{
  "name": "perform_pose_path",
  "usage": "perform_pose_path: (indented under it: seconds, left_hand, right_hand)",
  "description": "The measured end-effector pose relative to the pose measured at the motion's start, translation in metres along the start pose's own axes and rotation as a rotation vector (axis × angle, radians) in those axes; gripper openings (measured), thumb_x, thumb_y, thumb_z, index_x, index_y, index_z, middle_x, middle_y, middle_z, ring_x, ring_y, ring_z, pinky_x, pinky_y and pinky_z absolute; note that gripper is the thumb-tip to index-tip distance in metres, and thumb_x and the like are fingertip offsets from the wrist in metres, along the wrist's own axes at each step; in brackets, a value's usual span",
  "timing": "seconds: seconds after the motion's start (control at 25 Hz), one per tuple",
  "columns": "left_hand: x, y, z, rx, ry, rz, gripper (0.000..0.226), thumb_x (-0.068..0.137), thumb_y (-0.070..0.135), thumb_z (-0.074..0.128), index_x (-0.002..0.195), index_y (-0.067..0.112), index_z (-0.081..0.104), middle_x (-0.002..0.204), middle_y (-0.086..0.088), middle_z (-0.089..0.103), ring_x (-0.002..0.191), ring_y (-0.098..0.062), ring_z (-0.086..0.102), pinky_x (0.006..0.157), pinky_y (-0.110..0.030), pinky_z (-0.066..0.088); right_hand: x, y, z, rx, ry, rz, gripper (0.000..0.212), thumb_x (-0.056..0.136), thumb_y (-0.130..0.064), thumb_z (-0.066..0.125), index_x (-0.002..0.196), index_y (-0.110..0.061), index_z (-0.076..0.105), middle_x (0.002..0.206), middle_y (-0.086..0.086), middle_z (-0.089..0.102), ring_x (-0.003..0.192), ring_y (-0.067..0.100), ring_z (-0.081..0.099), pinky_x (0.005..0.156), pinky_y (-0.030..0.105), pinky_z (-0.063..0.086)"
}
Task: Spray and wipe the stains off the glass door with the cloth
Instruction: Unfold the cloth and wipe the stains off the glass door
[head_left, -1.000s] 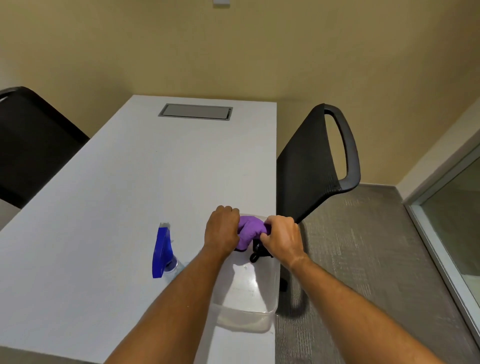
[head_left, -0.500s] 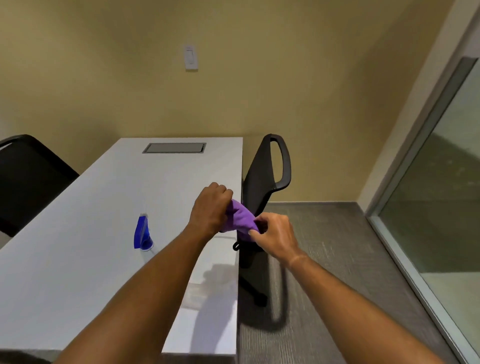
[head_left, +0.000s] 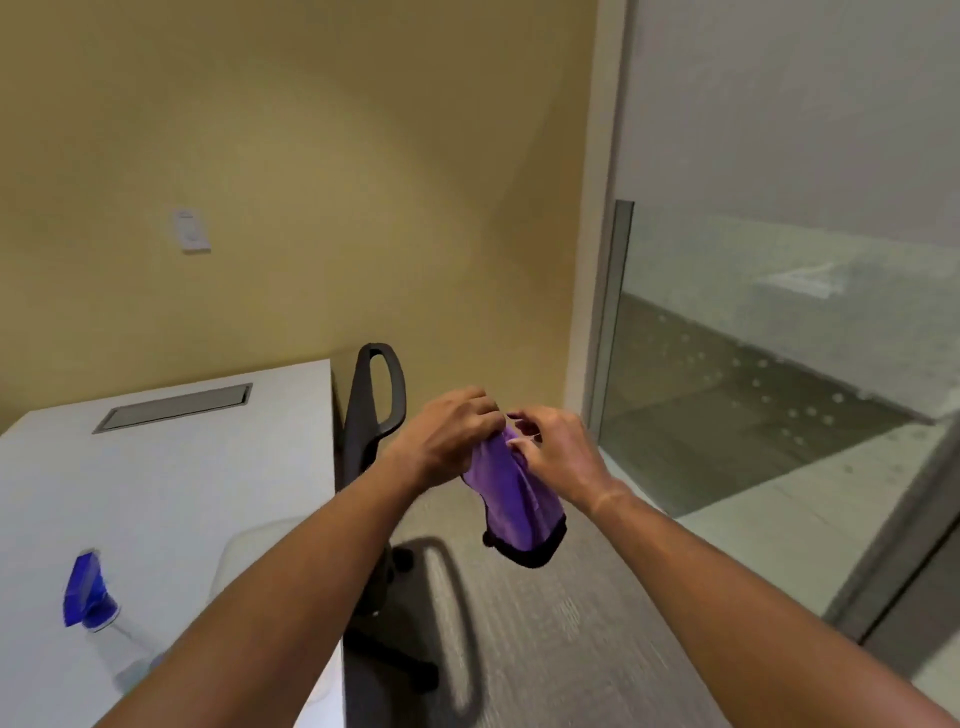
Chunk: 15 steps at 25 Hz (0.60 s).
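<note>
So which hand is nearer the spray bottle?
Left. The left hand is up over the floor, right of the spray bottle on the table; the right hand is farther right, towards the glass door. Both grip the cloth.

Chair (head_left: 371, 410) leftward — open floor (head_left: 545, 623) toward glass door (head_left: 779, 364)

White table (head_left: 171, 483) with inset grey hatch (head_left: 174, 408), blue-headed spray bottle (head_left: 91, 597) lying near front edge, clear container (head_left: 244, 556) beside it
</note>
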<state>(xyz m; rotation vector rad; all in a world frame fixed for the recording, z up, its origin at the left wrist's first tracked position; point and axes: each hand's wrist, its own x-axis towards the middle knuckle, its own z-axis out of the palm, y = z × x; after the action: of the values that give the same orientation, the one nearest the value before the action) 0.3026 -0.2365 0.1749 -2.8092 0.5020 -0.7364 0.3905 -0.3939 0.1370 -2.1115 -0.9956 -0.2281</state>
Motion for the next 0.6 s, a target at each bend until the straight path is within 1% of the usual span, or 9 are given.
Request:
perform_pose_path:
  seconds: [0.08, 0.16, 0.24, 0.32, 0.4, 0.44, 0.52, 0.6]
  left_hand:
    - [0.031, 0.019, 0.003, -0.050, 0.081, 0.094, 0.022, 0.072, -0.004, 0.064, 0.091, 0.008, 0.065, 0.085, -0.011, 0.066, 0.076, -0.028, 0.059, 0.060, -0.037, 0.052]
    - [0.059, 0.037, 0.005, -0.096, 0.156, 0.112, 0.033, 0.073, 0.002, 0.063, 0.105, 0.008, 0.062, 0.094, -0.012, 0.066, 0.081, -0.029, 0.060, 0.065, -0.038, 0.053]
    - [0.086, 0.050, 0.010, -0.168, 0.198, 0.104, 0.044, 0.069, 0.008, 0.070, 0.112, 0.006, 0.060, 0.102, -0.013, 0.066, 0.087, -0.031, 0.061, 0.071, -0.039, 0.054]
    - [0.111, 0.064, 0.016, -0.244, 0.215, 0.123, 0.044, 0.070, 0.012, 0.069, 0.113, 0.005, 0.062, 0.106, -0.013, 0.065, 0.092, -0.032, 0.062, 0.078, -0.040, 0.053]
    - [0.138, 0.076, 0.023, -0.323, 0.225, 0.157, 0.044, 0.072, 0.015, 0.067, 0.114, 0.004, 0.063, 0.107, -0.013, 0.065, 0.095, -0.030, 0.062, 0.082, -0.039, 0.052]
    - [0.151, 0.082, 0.026, -0.365, 0.214, 0.172, 0.046, 0.071, 0.015, 0.069, 0.115, 0.004, 0.063, 0.108, -0.013, 0.065, 0.097, -0.030, 0.062, 0.084, -0.040, 0.052]
    - [0.176, 0.095, 0.031, -0.439, 0.181, 0.212, 0.053, 0.069, 0.014, 0.073, 0.120, 0.003, 0.062, 0.112, -0.013, 0.065, 0.103, -0.030, 0.061, 0.090, -0.040, 0.052]
    - [0.198, 0.108, 0.035, -0.507, 0.158, 0.267, 0.055, 0.069, 0.015, 0.072, 0.123, 0.006, 0.062, 0.119, -0.011, 0.064, 0.110, -0.028, 0.059, 0.097, -0.039, 0.048]
  right_hand:
    - [-0.010, 0.019, -0.034, -0.046, 0.041, 0.020, 0.046, 0.083, -0.013, 0.075, 0.128, -0.014, 0.063, 0.114, 0.007, 0.072, 0.104, 0.018, 0.068, 0.092, 0.039, 0.056]
    - [-0.022, 0.035, -0.065, -0.099, 0.070, 0.003, 0.054, 0.080, -0.010, 0.078, 0.131, -0.012, 0.060, 0.116, 0.008, 0.071, 0.105, 0.020, 0.067, 0.092, 0.038, 0.056]
    - [-0.033, 0.050, -0.092, -0.142, 0.099, 0.002, 0.061, 0.076, -0.015, 0.082, 0.132, -0.012, 0.059, 0.117, 0.008, 0.070, 0.104, 0.022, 0.066, 0.092, 0.038, 0.055]
    - [-0.043, 0.062, -0.119, -0.197, 0.119, 0.040, 0.064, 0.073, -0.021, 0.084, 0.131, -0.011, 0.060, 0.116, 0.008, 0.070, 0.103, 0.023, 0.065, 0.091, 0.038, 0.054]
    - [-0.050, 0.073, -0.143, -0.266, 0.142, 0.078, 0.061, 0.072, -0.020, 0.084, 0.127, -0.009, 0.063, 0.113, 0.009, 0.070, 0.102, 0.025, 0.065, 0.092, 0.038, 0.052]
    - [-0.053, 0.077, -0.154, -0.296, 0.159, 0.105, 0.056, 0.071, -0.017, 0.083, 0.123, -0.008, 0.065, 0.111, 0.009, 0.070, 0.101, 0.025, 0.064, 0.091, 0.037, 0.052]
    - [-0.060, 0.088, -0.176, -0.378, 0.211, 0.161, 0.042, 0.070, -0.013, 0.080, 0.109, -0.009, 0.069, 0.103, 0.008, 0.070, 0.096, 0.026, 0.064, 0.086, 0.038, 0.053]
    - [-0.067, 0.098, -0.198, -0.479, 0.235, 0.197, 0.033, 0.068, -0.015, 0.079, 0.099, -0.012, 0.067, 0.096, 0.006, 0.068, 0.090, 0.027, 0.062, 0.079, 0.043, 0.053]
